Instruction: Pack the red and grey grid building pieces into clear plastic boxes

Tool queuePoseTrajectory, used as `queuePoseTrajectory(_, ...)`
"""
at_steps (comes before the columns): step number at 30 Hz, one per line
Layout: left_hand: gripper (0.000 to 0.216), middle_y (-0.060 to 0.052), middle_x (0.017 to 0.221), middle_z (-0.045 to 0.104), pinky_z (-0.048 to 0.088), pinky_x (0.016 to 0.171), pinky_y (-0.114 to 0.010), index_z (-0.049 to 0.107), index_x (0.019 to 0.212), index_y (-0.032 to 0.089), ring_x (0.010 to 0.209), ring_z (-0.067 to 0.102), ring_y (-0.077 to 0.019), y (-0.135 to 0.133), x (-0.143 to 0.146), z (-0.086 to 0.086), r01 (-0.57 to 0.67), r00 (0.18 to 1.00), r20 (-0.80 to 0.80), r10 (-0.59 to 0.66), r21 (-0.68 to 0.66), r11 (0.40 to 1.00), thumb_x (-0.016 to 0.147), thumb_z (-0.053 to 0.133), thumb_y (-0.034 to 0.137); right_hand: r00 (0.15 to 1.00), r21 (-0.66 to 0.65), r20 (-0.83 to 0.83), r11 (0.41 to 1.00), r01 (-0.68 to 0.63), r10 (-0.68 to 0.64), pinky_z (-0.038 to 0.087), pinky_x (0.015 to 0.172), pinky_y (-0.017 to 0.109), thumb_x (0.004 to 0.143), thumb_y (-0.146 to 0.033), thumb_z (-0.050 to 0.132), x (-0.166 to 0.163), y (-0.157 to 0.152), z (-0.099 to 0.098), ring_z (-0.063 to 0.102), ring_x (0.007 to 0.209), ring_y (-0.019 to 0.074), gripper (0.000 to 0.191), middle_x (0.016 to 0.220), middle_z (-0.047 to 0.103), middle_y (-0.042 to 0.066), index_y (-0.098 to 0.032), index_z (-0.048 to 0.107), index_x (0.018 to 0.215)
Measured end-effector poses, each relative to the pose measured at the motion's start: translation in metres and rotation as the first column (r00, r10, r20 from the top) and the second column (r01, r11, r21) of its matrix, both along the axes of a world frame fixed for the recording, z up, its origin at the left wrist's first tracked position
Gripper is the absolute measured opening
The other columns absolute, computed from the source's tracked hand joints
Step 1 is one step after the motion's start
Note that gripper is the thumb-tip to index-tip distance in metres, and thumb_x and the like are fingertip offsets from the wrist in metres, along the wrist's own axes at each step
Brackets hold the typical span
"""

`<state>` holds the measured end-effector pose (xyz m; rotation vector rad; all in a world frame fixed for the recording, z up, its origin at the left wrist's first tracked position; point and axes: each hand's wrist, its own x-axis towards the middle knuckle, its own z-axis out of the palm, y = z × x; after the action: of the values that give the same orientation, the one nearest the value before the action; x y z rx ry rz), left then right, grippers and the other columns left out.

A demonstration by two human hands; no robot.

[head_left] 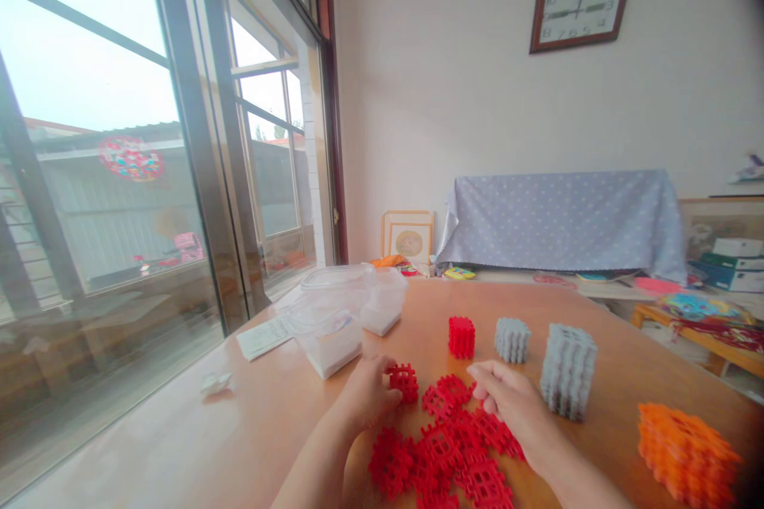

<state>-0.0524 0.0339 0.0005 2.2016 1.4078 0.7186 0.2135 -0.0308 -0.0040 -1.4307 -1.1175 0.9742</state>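
Note:
My left hand [371, 391] has its thumb and fingers around a small stack of red notched plastic building pieces [406, 383], held at the left edge of the pile. Across from it, my right hand [510, 399] is closed, thumb against curled fingers, just above the right side of the pile. Whatever those fingers pinch is hidden. Loose red notched pieces [440, 447] lie in an overlapping heap between and in front of both hands, some flat and some tilted.
Beyond my hands stand a red stack [461, 337], a short grey stack [512, 340] and a taller grey stack [568, 371]. An orange stack [686, 453] is at the right. Clear plastic containers [331, 334], a paper sheet [266, 336] and a crumpled white wrapper [216, 384] lie left on the wooden table [286, 421].

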Motion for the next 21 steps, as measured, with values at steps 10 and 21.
queuePoseTrajectory(10,0.051,-0.009,0.111,0.068,0.047,0.083,-0.031,0.065,0.113,0.019,0.099,0.06,-0.0264,-0.003,0.0,-0.002,-0.006,0.999,-0.051,0.005,-0.03,1.0,0.064,0.074,0.026,0.959,0.12,0.277,0.993,0.022,-0.055,0.048,0.073,0.034,0.085,-0.057,0.052,0.005,0.002,-0.006,0.064,0.08,0.0222,0.04,0.082,0.071,0.004,-0.022,0.069,0.094)
queuePoseTrajectory(21,0.031,-0.004,0.094,0.068,0.041,0.07,-0.027,0.067,0.094,0.02,0.084,0.059,-0.0215,-0.002,0.003,0.002,0.055,0.994,-0.095,-0.057,-0.026,0.998,0.063,0.065,0.015,0.508,0.201,0.855,0.969,-0.141,-0.103,0.025,0.112,0.058,0.086,-0.04,0.059,-0.002,0.015,-0.034,0.052,0.126,0.0348,0.039,0.125,0.07,0.007,-0.031,0.067,0.122)
